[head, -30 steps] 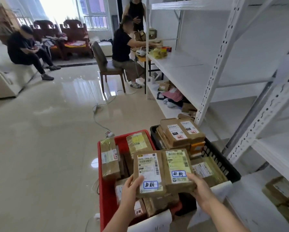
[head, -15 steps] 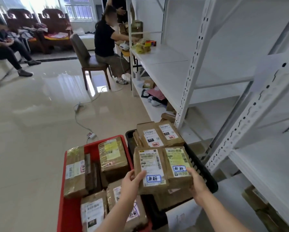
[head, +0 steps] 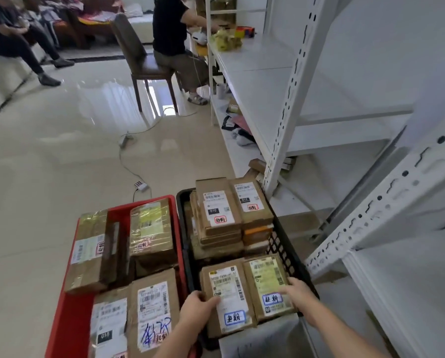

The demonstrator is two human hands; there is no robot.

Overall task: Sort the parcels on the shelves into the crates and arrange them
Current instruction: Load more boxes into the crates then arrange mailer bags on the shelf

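Mostly done, I judge: the red crate (head: 61, 306) at 9 o'clock and black crate (head: 288, 244) are nearly full. Left hand (head: 195, 306) and right hand (head: 300, 293), fingers curled, hold two parcels (head: 247, 293) at the black crate's near end; few remain on the shelves (head: 267, 81).

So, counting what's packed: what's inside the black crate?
Inside the black crate: a far stack of parcels, and two blue-stamped parcels held near. Anything beneath them is hidden.
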